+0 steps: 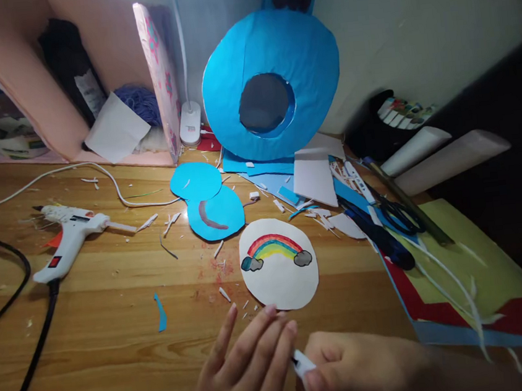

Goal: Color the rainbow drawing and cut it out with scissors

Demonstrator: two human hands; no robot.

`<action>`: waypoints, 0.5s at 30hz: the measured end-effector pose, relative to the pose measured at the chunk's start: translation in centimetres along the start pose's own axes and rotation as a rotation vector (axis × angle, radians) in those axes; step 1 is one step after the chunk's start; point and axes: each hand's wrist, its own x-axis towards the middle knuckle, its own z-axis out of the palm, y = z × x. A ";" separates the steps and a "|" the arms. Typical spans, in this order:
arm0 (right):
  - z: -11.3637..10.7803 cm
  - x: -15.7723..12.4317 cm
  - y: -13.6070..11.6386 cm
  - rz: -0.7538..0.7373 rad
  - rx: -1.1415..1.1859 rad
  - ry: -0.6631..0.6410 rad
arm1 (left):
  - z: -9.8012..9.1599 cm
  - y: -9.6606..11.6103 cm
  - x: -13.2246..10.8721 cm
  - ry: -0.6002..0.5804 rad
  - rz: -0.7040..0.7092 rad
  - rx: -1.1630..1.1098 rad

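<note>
A white paper circle (283, 289) with a coloured rainbow and two grey clouds lies at the middle of the table. My left hand (251, 364) is open just in front of it, fingers spread, with the fingertips at the circle's near edge. In my right hand (348, 360) is a white marker (303, 363) with a dark tip, which points toward the left hand's fingers. The marker's rear part is mostly hidden by the hand. Beyond the circle, two blue paper discs (225, 208) overlap, the nearer one bearing a dark curved stroke.
A glue gun (71, 234) with a black cord lies at left. Behind stands a large blue ring (226, 87). Paper scraps, scissors (400, 215) and coloured sheets (467, 248) crowd the right side. Pink shelves (103, 25) and a white cable (115, 183) are at back left.
</note>
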 end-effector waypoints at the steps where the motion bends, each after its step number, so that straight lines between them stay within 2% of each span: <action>1: 0.0 -0.1 -0.1 -0.053 -0.004 0.040 | -0.1 -0.1 0.1 -0.012 -0.026 -0.010; 4: 0.1 -0.4 -0.3 -0.282 0.065 0.335 | 0.2 0.1 0.0 -0.019 -0.197 -0.070; 6: 0.1 -0.3 0.1 -0.433 -0.019 0.477 | 0.9 0.5 0.0 0.008 -0.255 -0.094; 8: 0.3 0.1 0.7 -0.523 -0.199 0.493 | 1.9 1.3 0.2 0.061 -0.255 -0.107; 11: 0.7 -0.1 1.4 -0.461 -0.421 0.488 | 3.3 2.5 0.1 0.028 -0.211 -0.148; 13: 0.3 -1.4 1.2 -0.439 -0.440 0.500 | 3.5 2.6 -1.1 -0.003 -0.205 -0.196; 15: -0.6 -3.4 0.5 -0.569 -0.294 0.608 | 2.9 2.0 -2.9 0.045 -0.238 -0.251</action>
